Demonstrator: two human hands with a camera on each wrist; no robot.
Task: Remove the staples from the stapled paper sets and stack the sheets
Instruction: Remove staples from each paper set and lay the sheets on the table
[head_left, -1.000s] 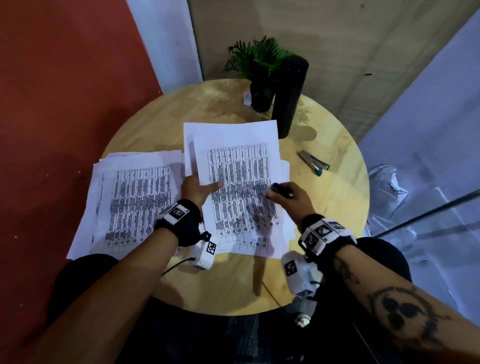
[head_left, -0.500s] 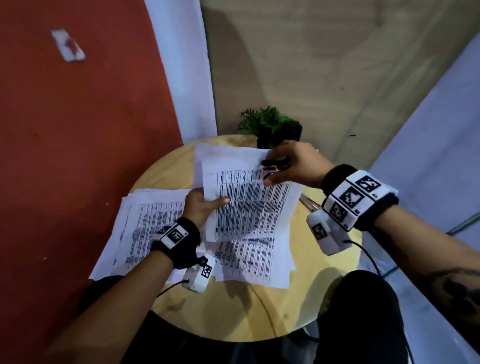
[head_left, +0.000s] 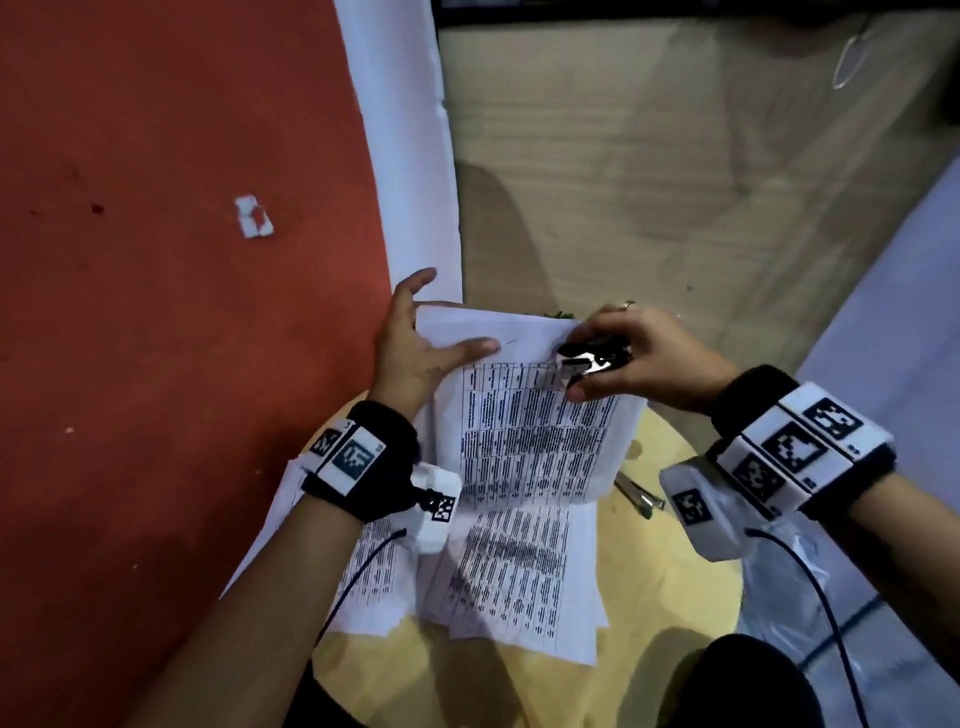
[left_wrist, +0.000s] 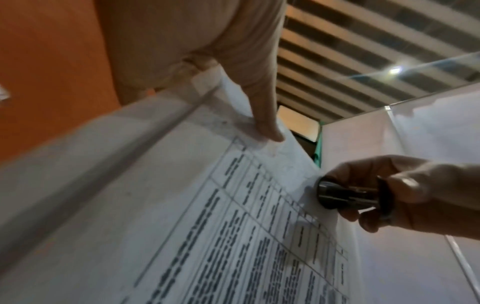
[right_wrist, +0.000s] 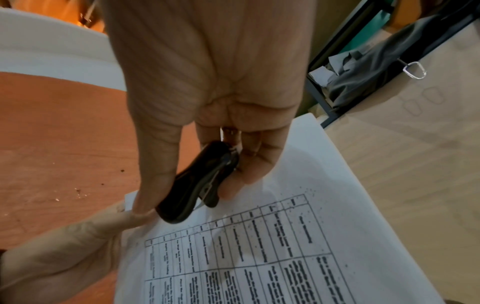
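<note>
The stapled set of white printed sheets (head_left: 530, 415) is being pinched at its top edge by the left hand (head_left: 415, 348); the black claw staple remover (head_left: 595, 358), being gripped in the right hand (head_left: 649, 358), is best being slid squarely under the staple.

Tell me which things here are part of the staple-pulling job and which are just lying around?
Part of the job:
- paper set held up by the left hand
- staple remover in the right hand
- loose sheets on the table

Just lying about:
- stapler
- plant, mostly hidden

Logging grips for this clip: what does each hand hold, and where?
Left hand pinches the paper set at its top left corner. Right hand grips the black staple remover by its sides.
</note>
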